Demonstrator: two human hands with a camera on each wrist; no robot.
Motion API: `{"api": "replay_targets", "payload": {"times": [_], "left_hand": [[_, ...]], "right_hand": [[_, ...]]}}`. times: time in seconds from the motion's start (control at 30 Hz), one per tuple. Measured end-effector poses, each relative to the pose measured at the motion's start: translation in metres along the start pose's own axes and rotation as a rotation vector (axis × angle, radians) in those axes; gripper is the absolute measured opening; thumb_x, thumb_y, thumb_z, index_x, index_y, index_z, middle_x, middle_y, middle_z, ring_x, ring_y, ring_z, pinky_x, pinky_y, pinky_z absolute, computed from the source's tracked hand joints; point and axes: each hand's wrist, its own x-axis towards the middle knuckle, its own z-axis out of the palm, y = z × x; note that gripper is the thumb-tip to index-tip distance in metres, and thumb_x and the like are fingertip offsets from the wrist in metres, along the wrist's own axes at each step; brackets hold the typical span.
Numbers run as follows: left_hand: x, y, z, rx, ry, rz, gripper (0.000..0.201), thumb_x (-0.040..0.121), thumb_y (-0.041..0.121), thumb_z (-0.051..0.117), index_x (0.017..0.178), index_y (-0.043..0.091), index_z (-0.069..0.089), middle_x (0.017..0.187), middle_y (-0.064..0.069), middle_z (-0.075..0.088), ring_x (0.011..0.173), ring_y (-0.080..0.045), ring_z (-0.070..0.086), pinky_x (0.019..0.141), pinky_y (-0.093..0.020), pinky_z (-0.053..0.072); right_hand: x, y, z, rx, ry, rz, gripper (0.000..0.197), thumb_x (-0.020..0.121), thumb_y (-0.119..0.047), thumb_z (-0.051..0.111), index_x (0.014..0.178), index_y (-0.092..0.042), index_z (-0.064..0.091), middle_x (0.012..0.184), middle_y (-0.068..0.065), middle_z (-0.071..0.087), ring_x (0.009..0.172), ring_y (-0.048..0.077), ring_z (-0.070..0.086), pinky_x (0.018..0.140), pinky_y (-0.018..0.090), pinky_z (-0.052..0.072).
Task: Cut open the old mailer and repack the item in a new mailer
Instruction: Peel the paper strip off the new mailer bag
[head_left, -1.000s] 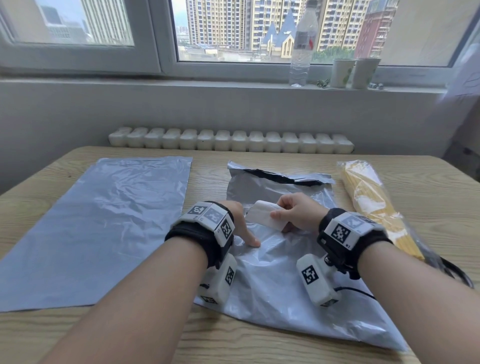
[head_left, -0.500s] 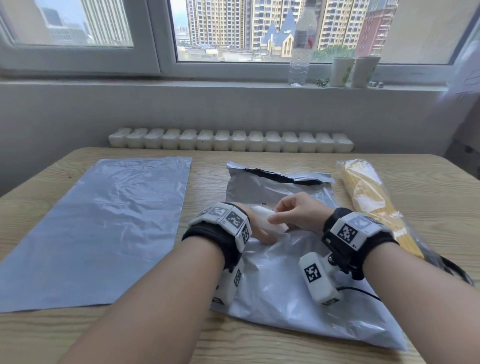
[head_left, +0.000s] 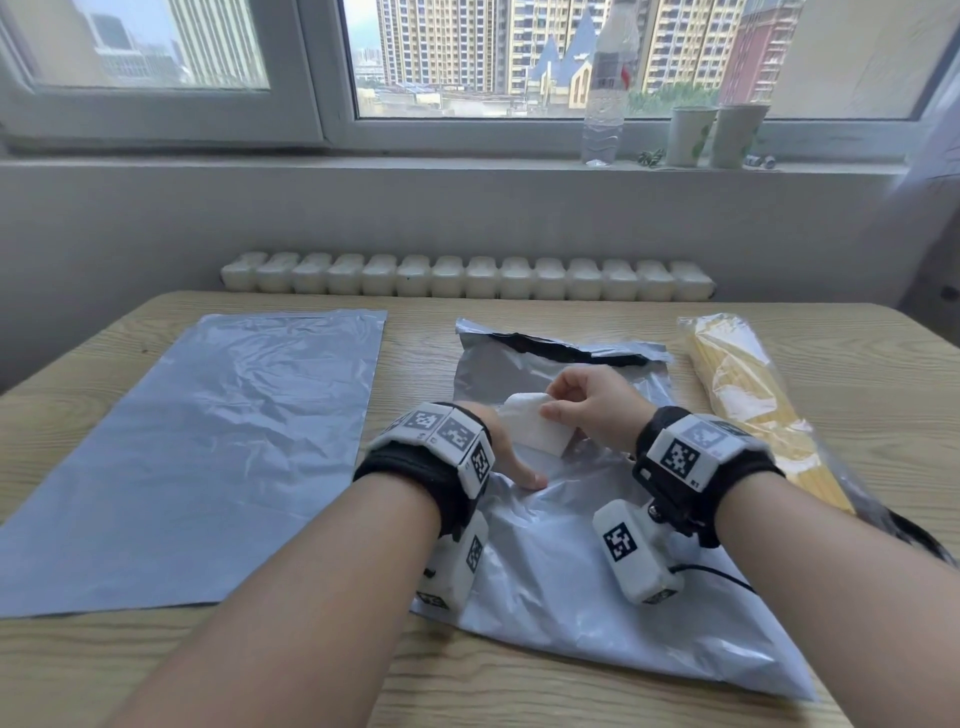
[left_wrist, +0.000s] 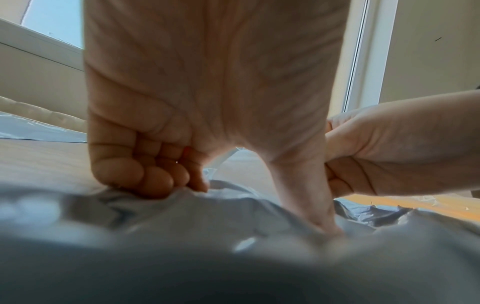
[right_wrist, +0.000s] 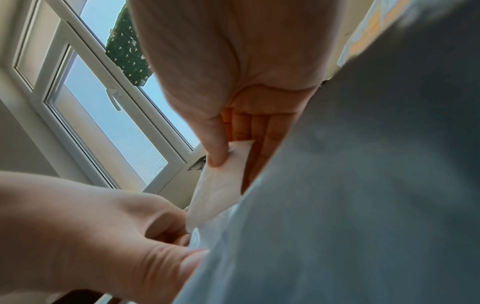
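In the centre of the head view lies a crumpled silver-grey plastic mailer (head_left: 561, 561), flat on the pale wood-grain table (head_left: 857, 395), its far edge torn open to show a black inner lining. Just above the middle of this mailer, the right hand (head_left: 592, 408) pinches a small white soft-looking rectangular packet (head_left: 535, 428); the right wrist view shows the thumb (right_wrist: 217, 148) pressed on one face of the packet and the fingers behind it, clamped on its upper end. The packet is puffy, with rounded corners and a matte white surface, and it tilts down toward the lower right of the frame, its low end touching the mailer's film. The left hand (head_left: 501, 452) sits just to the left of the packet; in the left wrist view its fingers (left_wrist: 155, 176) are curled together with the knuckles bearing on the grey film, and the thumb (left_wrist: 311, 197) presses straight down into it. At the left of the head view a second, smooth flat silver-grey plastic mailer (head_left: 192, 457) lies spread on the table, apart from the torn one. At the right, a clear plastic bag of long yellow strands (head_left: 748, 395) lies lengthways beside the torn mailer.
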Motion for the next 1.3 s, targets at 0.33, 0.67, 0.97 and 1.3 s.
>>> {"api": "replay_targets", "payload": {"times": [0.33,0.67,0.97,1.3], "left_hand": [[0.008,-0.005,0.004,-0.015,0.046,0.056,0.07,0.065,0.067,0.073,0.118,0.022,0.061,0.11,-0.001,0.068,0.102,-0.02,0.064,0.093,-0.031,0.05],[0.006,-0.043,-0.029,-0.254,0.137,0.108,0.021,0.074,0.03,0.081,0.075,0.013,0.068,0.067,0.003,0.063,0.061,-0.011,0.056,0.057,-0.022,0.044],[0.026,-0.044,-0.011,-0.367,0.179,0.162,0.028,0.065,0.034,0.087,0.074,0.015,0.068,0.065,-0.001,0.069,0.054,-0.012,0.061,0.062,-0.028,0.054],[0.03,-0.043,-0.009,-0.383,0.174,0.099,0.026,0.067,0.026,0.086,0.079,0.017,0.065,0.073,-0.002,0.068,0.053,-0.012,0.058,0.062,-0.024,0.049]], "right_hand": [[0.003,-0.004,0.001,0.059,0.079,0.0,0.01,0.087,-0.01,0.066,0.08,-0.016,0.063,0.078,0.0,0.063,0.074,0.015,0.059,0.06,0.024,0.051],[0.006,-0.01,0.009,0.304,-0.068,0.068,0.055,0.074,0.015,0.037,0.08,-0.029,0.07,0.077,0.014,0.059,0.065,0.021,0.05,0.056,0.029,0.04],[0.01,-0.012,0.013,0.104,-0.122,0.046,0.019,0.07,-0.024,0.083,0.081,-0.016,0.071,0.072,-0.004,0.065,0.064,0.008,0.057,0.063,0.023,0.045],[0.013,-0.003,0.013,0.067,-0.039,0.068,0.014,0.08,-0.02,0.074,0.076,-0.017,0.062,0.074,-0.002,0.062,0.066,0.01,0.055,0.058,0.021,0.042]]}}
